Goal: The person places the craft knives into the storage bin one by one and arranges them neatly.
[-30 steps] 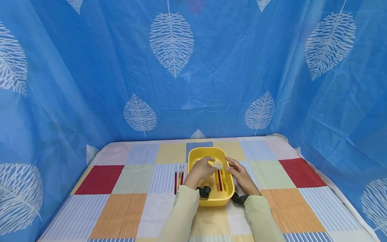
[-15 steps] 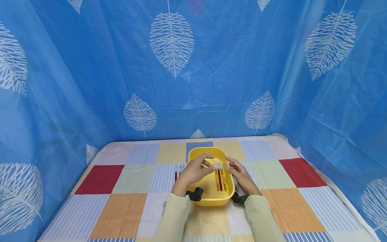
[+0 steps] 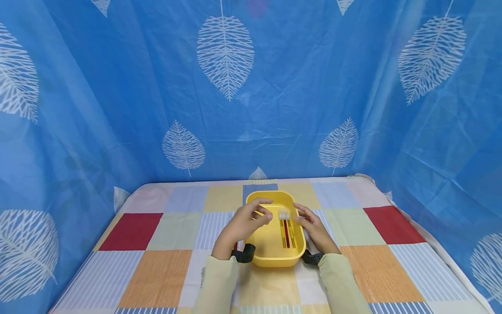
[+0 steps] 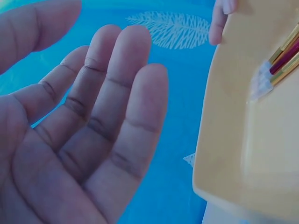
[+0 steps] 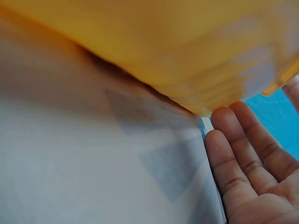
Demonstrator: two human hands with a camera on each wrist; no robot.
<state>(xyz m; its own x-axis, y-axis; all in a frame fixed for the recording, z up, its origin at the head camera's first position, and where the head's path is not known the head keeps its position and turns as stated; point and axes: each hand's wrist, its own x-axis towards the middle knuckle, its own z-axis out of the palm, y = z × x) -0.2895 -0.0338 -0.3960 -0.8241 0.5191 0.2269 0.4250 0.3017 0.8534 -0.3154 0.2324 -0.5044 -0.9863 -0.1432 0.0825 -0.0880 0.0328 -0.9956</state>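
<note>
A yellow tray [image 3: 264,261] stands on the cloth-covered table, and inside its right half lie several forks [image 3: 286,233] side by side. They have gold or red handles and pale heads. My left hand [image 3: 243,222] hovers over the tray's left side; in the left wrist view its loosely bent fingers [image 4: 126,84] hold nothing. My right hand [image 3: 315,227] grips the tray's right rim, with thumb and index finger at the edge. In the right wrist view, the other fingertips [image 5: 226,123] lie against the tray's outer side. A red handle [image 3: 235,246] shows partly behind my left wrist.
The patchwork cloth [image 3: 168,270] covers the table around the tray. A blue curtain [image 3: 274,109] with white leaf prints rises behind the table and at both sides. Each wrist wears a black strap [image 3: 244,254].
My left hand has moved left, away from the forks in the tray, with its fingers spreading. It now hides most of the forks left of the tray. My right hand stays at the rim.
</note>
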